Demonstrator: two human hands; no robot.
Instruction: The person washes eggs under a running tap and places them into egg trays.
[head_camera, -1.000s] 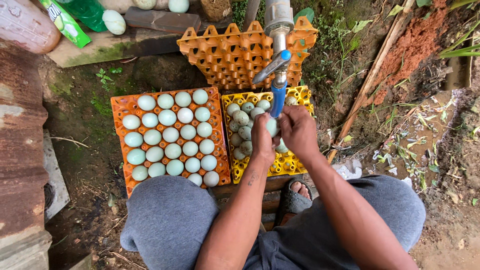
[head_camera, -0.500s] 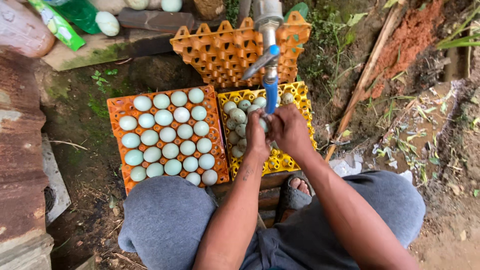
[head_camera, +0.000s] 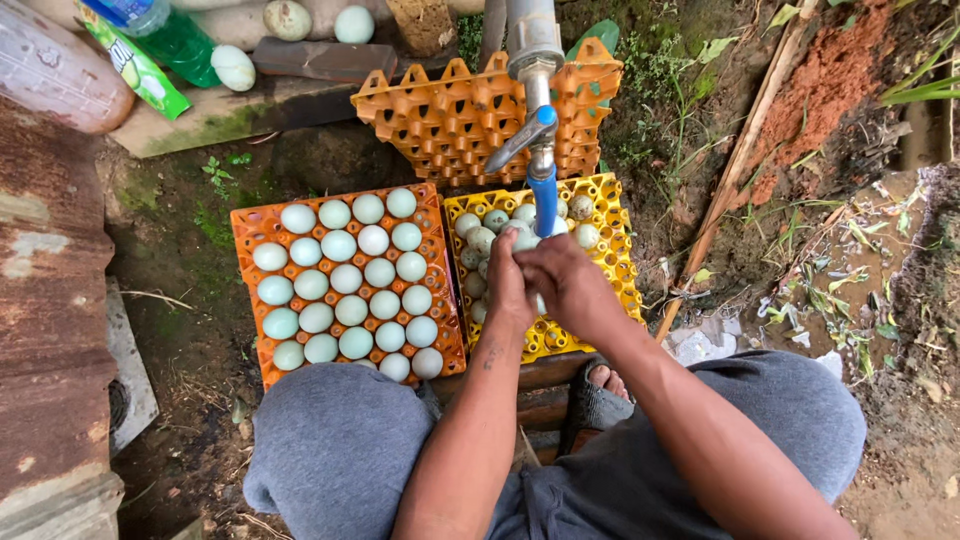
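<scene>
The person squats over two egg trays on the muddy ground. Both hands meet just under the blue spout (head_camera: 545, 200) of a metal tap (head_camera: 533, 45). The left hand (head_camera: 508, 285) and the right hand (head_camera: 570, 285) are cupped together around a pale egg (head_camera: 526, 240), of which only a sliver shows between the fingers, so the hold is close and narrow. They hover above the yellow tray (head_camera: 610, 265), which carries a few speckled, dirty eggs (head_camera: 478, 238) at its far end and is partly hidden by the hands and forearms. Just beside it on the left lies an orange tray (head_camera: 245, 225) filled with clean bluish-white eggs (head_camera: 345, 275). Behind both trays a stack of empty orange trays (head_camera: 450, 115) leans up around the tap pipe. Farther back on a mossy slab lie loose eggs (head_camera: 235, 68) and a green bottle (head_camera: 175, 35). Rusty sheet metal (head_camera: 45, 300) borders the left side.
</scene>
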